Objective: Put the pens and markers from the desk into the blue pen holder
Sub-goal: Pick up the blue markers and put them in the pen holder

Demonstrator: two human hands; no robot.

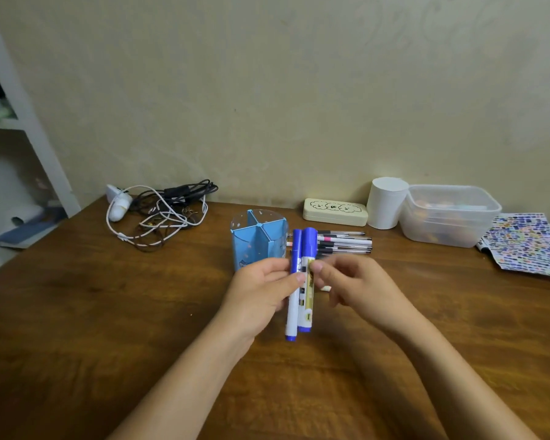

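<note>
Two blue-capped white markers (pixel 300 300) stand upright side by side above the desk, caps up. My left hand (pixel 261 296) grips them from the left. From the right, my right hand (pixel 356 285) pinches the thicker marker (pixel 308 249) with thumb and fingertips. Just behind them stands the blue pen holder (pixel 258 241), round with divided compartments that look empty. Several pens (pixel 345 242) lie in a pile on the desk to the holder's right, partly hidden by the markers and my right hand.
A tangle of cables and a white charger (pixel 159 214) lies at the back left. Against the wall sit a cream case (pixel 335 211), a white roll (pixel 386 203) and a clear plastic box (pixel 448 215). Patterned paper (pixel 527 244) lies at the far right.
</note>
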